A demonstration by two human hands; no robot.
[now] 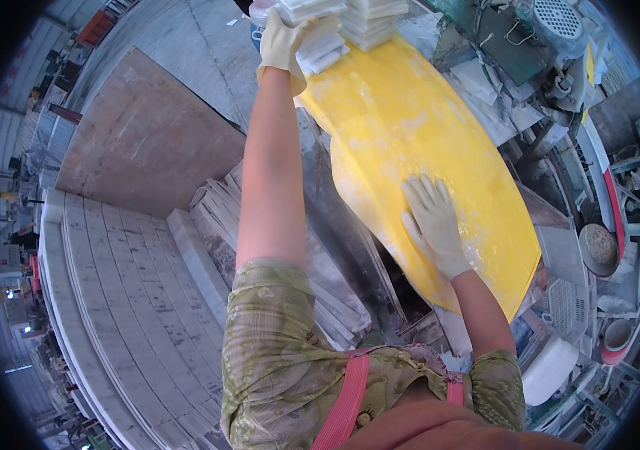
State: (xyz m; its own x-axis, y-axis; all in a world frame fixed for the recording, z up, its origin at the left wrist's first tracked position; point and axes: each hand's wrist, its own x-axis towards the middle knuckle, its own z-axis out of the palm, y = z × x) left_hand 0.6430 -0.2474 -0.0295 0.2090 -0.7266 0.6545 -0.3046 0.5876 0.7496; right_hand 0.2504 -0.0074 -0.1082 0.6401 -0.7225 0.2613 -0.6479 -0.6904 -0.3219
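1. Clothing: patterned olive-green fabric top (267, 322) with a broad pink strap (344, 401), nearest the camera.
2. Right hand (434, 227), in an off-white glove: palm down, fingers extended and slightly spread, resting on the sheet; grasping nothing.
3. Smooth bright-yellow sheet (410, 112), whitish smears and glossy patches on its surface: reaches from beneath the right hand up to the stacks; its support is mostly hidden.
4. To the left, long grey plank-like slabs (132, 262) lie side by side; beyond them, a large flat brownish board (155, 124).
5. Left hand (282, 46), in an off-white glove: arm outstretched, against the left side of a white layered stack (321, 41); grip cannot be determined.
6. Second whitish layered stack (369, 24): just right of the first, at the sheet's far end.
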